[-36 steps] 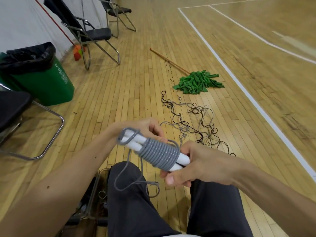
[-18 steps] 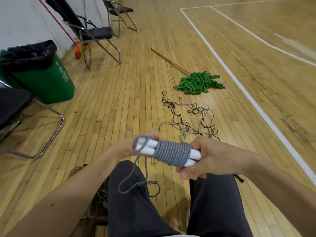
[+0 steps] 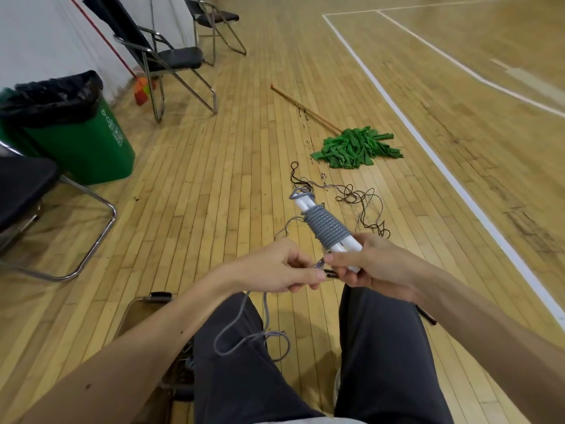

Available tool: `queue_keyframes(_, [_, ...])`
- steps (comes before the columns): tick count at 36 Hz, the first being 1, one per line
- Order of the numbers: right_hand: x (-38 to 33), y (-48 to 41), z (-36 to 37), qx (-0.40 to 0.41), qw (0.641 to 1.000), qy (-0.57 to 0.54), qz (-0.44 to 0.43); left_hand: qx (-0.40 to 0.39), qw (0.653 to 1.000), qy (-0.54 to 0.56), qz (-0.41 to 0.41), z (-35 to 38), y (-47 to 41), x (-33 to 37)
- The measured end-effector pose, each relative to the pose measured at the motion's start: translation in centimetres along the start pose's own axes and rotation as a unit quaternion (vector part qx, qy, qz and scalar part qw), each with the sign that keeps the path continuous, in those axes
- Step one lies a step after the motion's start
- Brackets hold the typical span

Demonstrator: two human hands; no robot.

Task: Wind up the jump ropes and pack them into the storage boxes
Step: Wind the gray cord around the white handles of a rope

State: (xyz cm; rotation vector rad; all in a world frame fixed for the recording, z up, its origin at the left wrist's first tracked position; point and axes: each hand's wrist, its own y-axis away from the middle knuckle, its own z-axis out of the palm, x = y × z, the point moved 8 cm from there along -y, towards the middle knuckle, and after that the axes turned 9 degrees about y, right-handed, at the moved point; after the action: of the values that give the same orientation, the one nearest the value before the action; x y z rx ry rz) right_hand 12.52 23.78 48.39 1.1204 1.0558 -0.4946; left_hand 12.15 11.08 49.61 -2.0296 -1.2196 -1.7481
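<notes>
A grey jump rope [image 3: 326, 228] is coiled tightly round its two white handles, which point away from me over the floor. My right hand [image 3: 371, 266] grips the near ends of the handles. My left hand [image 3: 279, 267] pinches the loose grey cord just below the coil. The cord's free tail [image 3: 244, 338] loops down across my left thigh. More jump ropes [image 3: 351, 203], dark and grey, lie tangled on the wooden floor beyond the bundle. A storage box [image 3: 146, 313] shows partly beside my left leg, mostly hidden by my arm.
A green mop [image 3: 354, 146] with a wooden pole lies on the floor ahead. A green bin [image 3: 76, 133] with a black liner stands at the left. Folding chairs [image 3: 171, 61] stand at the back left, another [image 3: 46, 215] at the near left. White court lines run along the right.
My right hand has swung the wound bundle from lying crosswise to pointing away from me. My left hand left the far end of the handles and now pinches the loose cord.
</notes>
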Motion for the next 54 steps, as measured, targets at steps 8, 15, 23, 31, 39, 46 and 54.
queue_keyframes(8, [0.2, -0.4, -0.3, -0.005, 1.000, -0.028, -0.013, 0.083, 0.979, -0.187, 0.017, -1.0, 0.2, 1.5])
queue_keyframes(15, [0.8, -0.8, -0.7, 0.029, 0.999, 0.009, -0.031, 0.128, 0.941, -0.314, -0.001, -1.9, 0.8, 2.0])
queue_keyframes(23, [0.5, -1.3, -1.5, 0.142, 0.984, 0.061, -0.093, 0.110, 0.948, -0.298, -0.011, -0.8, 0.3, 0.7])
queue_keyframes(31, [-1.1, -1.4, -2.1, 0.169, 0.961, 0.158, -0.151, 0.057, 0.993, 0.040, -0.093, -1.6, 0.3, -0.6])
queue_keyframes(39, [-1.9, -2.0, -4.0, 0.233, 0.914, 0.283, -0.176, 0.070, 0.988, -0.019, -0.138, -1.7, 0.6, -0.4])
queue_keyframes(46, [-0.5, -2.1, -8.2, 0.258, 0.901, 0.343, -0.068, 0.122, 0.971, -0.161, -0.128, -2.6, 1.6, -0.2])
queue_keyframes(54, [2.0, -3.1, -6.0, 0.147, 0.877, 0.456, 0.013, 0.141, 0.949, -0.280, -0.035, -4.2, 2.2, 4.7])
